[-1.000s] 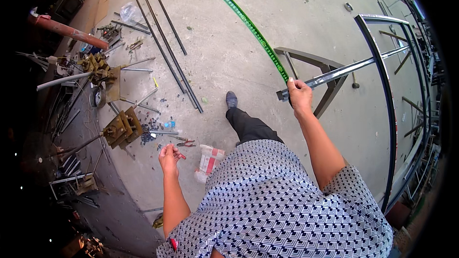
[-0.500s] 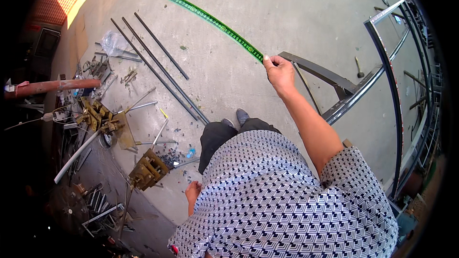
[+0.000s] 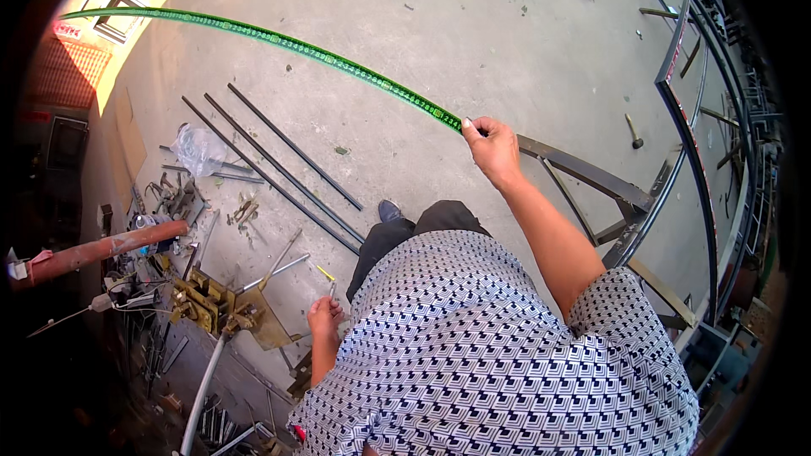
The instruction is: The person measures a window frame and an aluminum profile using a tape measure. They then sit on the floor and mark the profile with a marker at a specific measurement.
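A green tape measure blade (image 3: 329, 59) with printed markings arcs from the upper left down to my right hand (image 3: 494, 152). Thumb and fingers of that hand pinch its near end, out in front of my body. Towards the upper left the blade narrows into the distance, and I see no case on it. My left hand (image 3: 324, 318) hangs low by my left side with its fingers curled in, nothing visible in them. Behind it on the floor is a thin rod with a yellow tip (image 3: 326, 274).
Three dark metal bars (image 3: 279, 177) lie on the concrete floor ahead left, near a clear plastic bag (image 3: 201, 150). Brass-coloured machine parts (image 3: 203, 304) and a red pipe (image 3: 110, 252) crowd the left. On the right stands a dark metal frame (image 3: 694, 143); a hammer (image 3: 634, 132) lies within it.
My view has shifted, and the bars and machinery sit differently in it. The right hand keeps its pinch on the tape blade. My left hand has swung forward, showing more of its fingers.
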Demonstrator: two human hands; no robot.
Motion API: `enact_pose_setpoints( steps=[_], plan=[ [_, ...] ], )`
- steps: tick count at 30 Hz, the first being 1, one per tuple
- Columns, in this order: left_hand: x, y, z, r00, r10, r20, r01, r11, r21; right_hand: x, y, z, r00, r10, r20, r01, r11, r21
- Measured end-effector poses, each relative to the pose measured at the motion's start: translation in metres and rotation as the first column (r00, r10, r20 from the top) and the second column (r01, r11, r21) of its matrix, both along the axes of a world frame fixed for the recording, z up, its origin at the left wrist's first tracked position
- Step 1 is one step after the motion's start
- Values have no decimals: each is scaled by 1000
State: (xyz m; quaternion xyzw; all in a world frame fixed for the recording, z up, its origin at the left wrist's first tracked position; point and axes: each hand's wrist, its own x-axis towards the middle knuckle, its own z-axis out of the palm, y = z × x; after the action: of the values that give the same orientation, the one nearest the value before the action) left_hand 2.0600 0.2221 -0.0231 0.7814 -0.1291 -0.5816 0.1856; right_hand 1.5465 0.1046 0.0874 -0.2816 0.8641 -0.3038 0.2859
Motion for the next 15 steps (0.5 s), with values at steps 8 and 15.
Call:
enact_pose_setpoints(
  steps=[8,15],
  plan=[
    [13,-199,15,997,73,-6,-73,988,-138,9,-135,-16,998,-21,-64,25,998,55],
    [-42,-295,-23,991,135,-8,-136,990,-37,-23,-287,-84,992,30,122,-36,998,49]
  ],
)
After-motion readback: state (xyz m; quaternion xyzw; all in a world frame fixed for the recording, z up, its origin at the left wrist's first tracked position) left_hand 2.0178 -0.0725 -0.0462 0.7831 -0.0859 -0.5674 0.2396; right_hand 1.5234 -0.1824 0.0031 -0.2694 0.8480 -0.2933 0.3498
